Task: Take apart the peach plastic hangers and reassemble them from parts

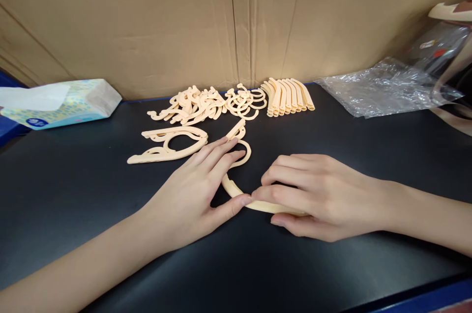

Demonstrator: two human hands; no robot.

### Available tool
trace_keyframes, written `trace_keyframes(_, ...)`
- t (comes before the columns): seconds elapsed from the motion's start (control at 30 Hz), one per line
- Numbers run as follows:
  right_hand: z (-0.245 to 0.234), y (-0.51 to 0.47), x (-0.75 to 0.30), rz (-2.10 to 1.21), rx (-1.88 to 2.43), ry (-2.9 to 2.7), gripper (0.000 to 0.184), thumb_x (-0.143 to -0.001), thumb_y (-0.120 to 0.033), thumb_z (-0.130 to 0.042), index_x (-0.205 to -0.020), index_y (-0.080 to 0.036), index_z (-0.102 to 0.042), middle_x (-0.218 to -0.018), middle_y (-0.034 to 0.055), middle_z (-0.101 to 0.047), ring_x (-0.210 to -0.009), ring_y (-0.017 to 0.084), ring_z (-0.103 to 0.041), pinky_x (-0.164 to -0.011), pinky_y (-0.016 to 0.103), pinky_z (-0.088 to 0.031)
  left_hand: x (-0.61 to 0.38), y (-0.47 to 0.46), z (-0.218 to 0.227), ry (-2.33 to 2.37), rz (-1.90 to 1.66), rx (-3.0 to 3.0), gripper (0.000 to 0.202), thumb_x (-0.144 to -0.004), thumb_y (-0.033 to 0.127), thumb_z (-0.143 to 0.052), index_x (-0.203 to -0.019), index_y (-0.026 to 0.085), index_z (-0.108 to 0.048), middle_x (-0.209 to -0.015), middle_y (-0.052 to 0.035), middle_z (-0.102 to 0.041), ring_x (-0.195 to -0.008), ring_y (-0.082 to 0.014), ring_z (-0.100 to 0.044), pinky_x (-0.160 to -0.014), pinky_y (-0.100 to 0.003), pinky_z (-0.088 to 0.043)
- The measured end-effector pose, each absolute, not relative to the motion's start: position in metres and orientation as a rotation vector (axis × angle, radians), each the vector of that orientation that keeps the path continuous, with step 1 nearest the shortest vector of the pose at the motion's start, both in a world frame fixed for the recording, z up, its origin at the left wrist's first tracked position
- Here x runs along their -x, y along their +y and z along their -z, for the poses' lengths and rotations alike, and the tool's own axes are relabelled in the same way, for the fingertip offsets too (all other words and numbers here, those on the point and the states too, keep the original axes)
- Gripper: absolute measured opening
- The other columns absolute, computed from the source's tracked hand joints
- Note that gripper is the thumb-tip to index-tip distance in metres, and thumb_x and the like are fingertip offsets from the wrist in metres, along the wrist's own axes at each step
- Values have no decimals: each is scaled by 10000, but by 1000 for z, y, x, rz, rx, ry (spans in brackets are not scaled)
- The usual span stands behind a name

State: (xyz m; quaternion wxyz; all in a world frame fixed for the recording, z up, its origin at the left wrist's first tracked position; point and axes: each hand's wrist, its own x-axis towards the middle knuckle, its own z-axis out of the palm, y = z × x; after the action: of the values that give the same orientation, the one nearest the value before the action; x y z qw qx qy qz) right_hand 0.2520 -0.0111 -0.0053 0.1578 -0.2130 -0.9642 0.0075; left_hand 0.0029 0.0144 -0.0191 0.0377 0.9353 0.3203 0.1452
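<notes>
Both hands rest on a black tabletop (110, 195) over a cream plastic hanger part. My left hand (195, 195) lies flat with its fingers stretched out, pressing the hook piece (241, 148), its thumb tip on the curved arm (234, 190). My right hand (317, 195) is curled over the other end of that arm, fingers pressed down on it. An assembled cream hanger (165, 143) lies just left of my left hand. Behind are a heap of hook parts (191, 104), several rings (245, 101) and a row of curved arms (287, 97).
A tissue pack (59, 101) lies at the back left. Crumpled clear plastic (383, 87) lies at the back right, beside a dark object at the right edge. A cardboard wall (221, 18) closes the back. The table's blue front edge (424, 300) runs lower right.
</notes>
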Motion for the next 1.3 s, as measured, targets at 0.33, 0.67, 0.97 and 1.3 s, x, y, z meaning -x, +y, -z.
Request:
trace_keyframes(0.33,6,-12,-251,-13,581,-2769,221,-961,-220,-492,-1104,-127,-633,-892,38,-630,-798,178,-506,-698,316,-387,-4,15,19,989,-429,-2867,578,-956,537,-476,-1385,151,-454,-1489,-118,-452,-1436,-258,-324,-1169,-470,-327)
trace_keyframes(0.67,4,-10,-252,-35,590,-2754,202,-957,-223,-496,-1073,-127,-630,-903,48,-638,-787,176,-504,-691,308,-405,-4,15,19,978,-435,-2868,556,-960,522,-477,-1380,158,-456,-1478,-120,-465,-1426,-270,-340,-1163,-480,-333)
trace_keyframes(0.97,10,3,-258,-72,700,-2675,246,-947,-294,-547,-1115,-122,-601,-971,73,-652,-834,175,-549,-731,295,-466,-5,13,15,991,-472,-2842,480,-967,458,-475,-1350,169,-470,-1431,-134,-504,-1364,-301,-405,-1111,-500,-375)
trace_keyframes(1.3,10,6,-260,-94,823,-2636,236,-953,-273,-528,-1129,-127,-586,-972,85,-657,-849,191,-584,-743,311,-481,-5,14,16,975,-486,-2825,397,-986,396,-450,-1312,176,-502,-1415,-121,-521,-1346,-285,-421,-1097,-467,-379)
